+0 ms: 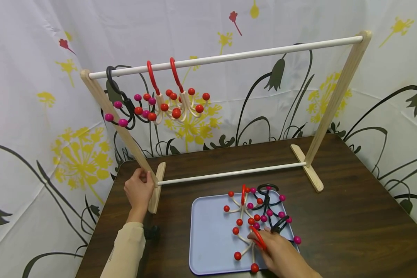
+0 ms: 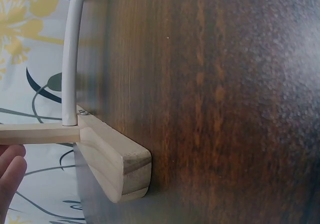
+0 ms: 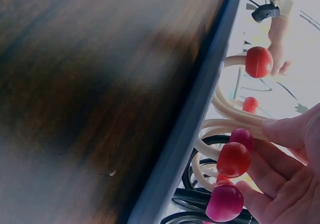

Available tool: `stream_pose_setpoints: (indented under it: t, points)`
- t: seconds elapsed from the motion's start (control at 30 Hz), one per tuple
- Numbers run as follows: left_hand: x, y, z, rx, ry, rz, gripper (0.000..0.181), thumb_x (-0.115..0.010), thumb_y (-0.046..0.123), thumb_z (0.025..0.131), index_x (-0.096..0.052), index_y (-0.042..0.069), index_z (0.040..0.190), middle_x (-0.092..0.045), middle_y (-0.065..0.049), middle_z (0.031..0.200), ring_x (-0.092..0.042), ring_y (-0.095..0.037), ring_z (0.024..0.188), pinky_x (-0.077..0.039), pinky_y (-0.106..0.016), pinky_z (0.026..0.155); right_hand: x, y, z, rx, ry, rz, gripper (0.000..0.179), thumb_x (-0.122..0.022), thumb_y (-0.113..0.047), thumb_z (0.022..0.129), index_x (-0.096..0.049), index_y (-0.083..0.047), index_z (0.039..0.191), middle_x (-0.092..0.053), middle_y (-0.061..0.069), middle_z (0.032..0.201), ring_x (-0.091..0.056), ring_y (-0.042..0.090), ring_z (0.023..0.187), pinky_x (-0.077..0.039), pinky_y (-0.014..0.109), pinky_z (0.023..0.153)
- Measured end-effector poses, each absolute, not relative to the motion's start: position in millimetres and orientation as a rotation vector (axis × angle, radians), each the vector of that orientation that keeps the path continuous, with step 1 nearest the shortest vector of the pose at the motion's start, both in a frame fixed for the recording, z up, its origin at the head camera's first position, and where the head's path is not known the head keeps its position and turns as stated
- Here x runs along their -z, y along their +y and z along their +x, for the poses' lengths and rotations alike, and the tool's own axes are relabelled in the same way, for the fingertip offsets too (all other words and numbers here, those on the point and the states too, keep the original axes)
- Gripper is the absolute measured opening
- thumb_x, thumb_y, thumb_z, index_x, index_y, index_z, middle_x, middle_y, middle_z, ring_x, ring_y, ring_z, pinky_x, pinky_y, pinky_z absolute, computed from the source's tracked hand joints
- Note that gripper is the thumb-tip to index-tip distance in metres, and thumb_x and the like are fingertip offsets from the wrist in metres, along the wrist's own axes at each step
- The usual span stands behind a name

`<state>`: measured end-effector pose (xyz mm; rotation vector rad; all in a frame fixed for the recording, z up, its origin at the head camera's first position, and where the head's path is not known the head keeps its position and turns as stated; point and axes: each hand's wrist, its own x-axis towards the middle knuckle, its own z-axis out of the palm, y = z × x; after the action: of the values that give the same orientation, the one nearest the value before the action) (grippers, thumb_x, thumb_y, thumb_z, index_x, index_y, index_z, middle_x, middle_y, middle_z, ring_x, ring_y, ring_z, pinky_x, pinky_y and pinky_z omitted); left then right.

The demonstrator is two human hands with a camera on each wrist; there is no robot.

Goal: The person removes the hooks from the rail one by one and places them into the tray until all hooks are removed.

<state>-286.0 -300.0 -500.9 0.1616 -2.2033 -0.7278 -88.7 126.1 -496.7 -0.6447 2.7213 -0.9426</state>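
Observation:
My right hand [image 1: 281,253] pinches a beige hanger with a red hook [image 1: 258,238] and several arms tipped with red balls, low over the blue tray [image 1: 208,231]. In the right wrist view, thumb and fingers meet on its beige stem [image 3: 255,126]. Beside it on the tray lie another red-ball hanger [image 1: 243,195] and black hangers [image 1: 266,200] with magenta balls. My left hand [image 1: 139,191] grips the left wooden post [image 1: 130,143] of a rack just above its foot [image 2: 110,156]. In the left wrist view, its fingertips lie against the post.
The rack's white top rod [image 1: 236,57] carries one black hanger [image 1: 126,102] and two red-hooked hangers [image 1: 184,96] at its left end. A lower rod [image 1: 229,174] joins the wooden feet. A patterned curtain [image 1: 208,23] hangs behind the dark table [image 1: 354,216].

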Motion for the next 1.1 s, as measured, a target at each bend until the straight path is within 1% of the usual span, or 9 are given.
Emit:
stream_pose_setpoints:
  t: [0.2, 0.33, 0.5, 0.57, 0.63, 0.7, 0.8, 0.9, 1.1]
  points:
    - [500.8, -299.2, -286.8, 0.728, -2.203, 0.166, 0.014, -0.069, 0.016, 0.086, -0.068, 0.002, 0.088, -0.071, -0.012, 0.075, -0.066, -0.035, 0.064, -0.045, -0.055, 0.067, 497.2, 126.9, -89.1, 0.956, 2.704, -0.660, 0.034, -0.071, -0.013, 0.088, -0.067, -0.018, 0.122, -0.068, -0.002, 0.114, -0.066, 0.023, 0.100, -0.049, 0.051, 0.089]
    - [501.0, -299.4, -287.6, 0.740, -2.212, 0.178, 0.014, -0.069, 0.016, 0.087, -0.069, 0.003, 0.089, -0.071, -0.012, 0.076, -0.066, -0.033, 0.065, -0.045, -0.054, 0.068, 497.8, 127.1, -88.9, 0.939, 2.700, -0.629, 0.035, -0.073, -0.014, 0.087, -0.066, -0.014, 0.121, -0.067, -0.005, 0.103, -0.064, 0.018, 0.089, -0.052, 0.048, 0.084]
    - [501.0, -299.7, -287.1, 0.745, -2.215, 0.193, 0.013, -0.070, 0.017, 0.087, -0.069, 0.004, 0.090, -0.071, -0.012, 0.076, -0.066, -0.032, 0.064, -0.045, -0.054, 0.068, 494.6, 129.6, -87.4, 0.964, 2.682, -0.597, 0.033, -0.072, -0.017, 0.088, -0.067, -0.012, 0.121, -0.069, -0.004, 0.105, -0.066, 0.019, 0.092, -0.051, 0.048, 0.086]
    - [500.6, -299.7, -287.0, 0.747, -2.216, 0.193, 0.013, -0.071, 0.017, 0.087, -0.069, 0.004, 0.090, -0.071, -0.012, 0.076, -0.066, -0.032, 0.064, -0.045, -0.054, 0.067, 492.3, 131.2, -86.5, 0.989, 2.669, -0.579, 0.034, -0.072, -0.019, 0.089, -0.067, -0.011, 0.122, -0.070, -0.001, 0.108, -0.066, 0.017, 0.090, -0.054, 0.042, 0.083]
    - [500.3, -299.5, -287.1, 0.751, -2.216, 0.192, 0.014, -0.070, 0.018, 0.087, -0.069, 0.005, 0.090, -0.071, -0.012, 0.076, -0.066, -0.032, 0.065, -0.045, -0.054, 0.067, 489.7, 132.7, -85.4, 1.011, 2.654, -0.548, 0.035, -0.072, -0.022, 0.089, -0.068, -0.009, 0.121, -0.070, -0.001, 0.105, -0.061, 0.012, 0.081, -0.055, 0.033, 0.074]
    - [500.5, -299.3, -287.2, 0.756, -2.216, 0.192, 0.014, -0.070, 0.018, 0.087, -0.069, 0.005, 0.091, -0.071, -0.012, 0.076, -0.066, -0.032, 0.065, -0.045, -0.054, 0.067, 487.0, 134.6, -83.4, 1.027, 2.637, -0.514, 0.039, -0.072, -0.024, 0.089, -0.066, -0.007, 0.124, -0.070, 0.002, 0.105, -0.055, 0.008, 0.074, -0.052, 0.024, 0.066]
    - [500.9, -299.1, -287.4, 0.754, -2.217, 0.196, 0.014, -0.070, 0.018, 0.087, -0.069, 0.005, 0.091, -0.071, -0.012, 0.076, -0.066, -0.032, 0.064, -0.045, -0.053, 0.067, 481.8, 137.8, -79.4, 1.046, 2.611, -0.457, 0.046, -0.072, -0.027, 0.089, -0.064, -0.004, 0.129, -0.070, 0.008, 0.109, -0.052, 0.006, 0.068, -0.048, 0.020, 0.060]
    - [500.6, -299.0, -287.1, 0.753, -2.210, 0.193, 0.013, -0.070, 0.017, 0.087, -0.069, 0.004, 0.090, -0.071, -0.012, 0.074, -0.065, -0.032, 0.063, -0.045, -0.053, 0.066, 474.2, 141.5, -75.7, 1.076, 2.580, -0.425, 0.050, -0.071, -0.029, 0.089, -0.061, -0.006, 0.132, -0.069, 0.014, 0.116, -0.053, 0.006, 0.065, -0.047, 0.021, 0.057]
    - [499.4, -298.5, -285.7, 0.750, -2.200, 0.174, 0.013, -0.071, 0.016, 0.086, -0.067, 0.003, 0.088, -0.069, -0.013, 0.072, -0.064, -0.033, 0.062, -0.045, -0.053, 0.065, 453.0, 153.0, -73.8, 0.964, 2.639, -0.573, 0.041, -0.073, -0.031, 0.088, -0.068, -0.013, 0.125, -0.072, 0.005, 0.110, -0.066, 0.008, 0.079, -0.055, 0.031, 0.070]
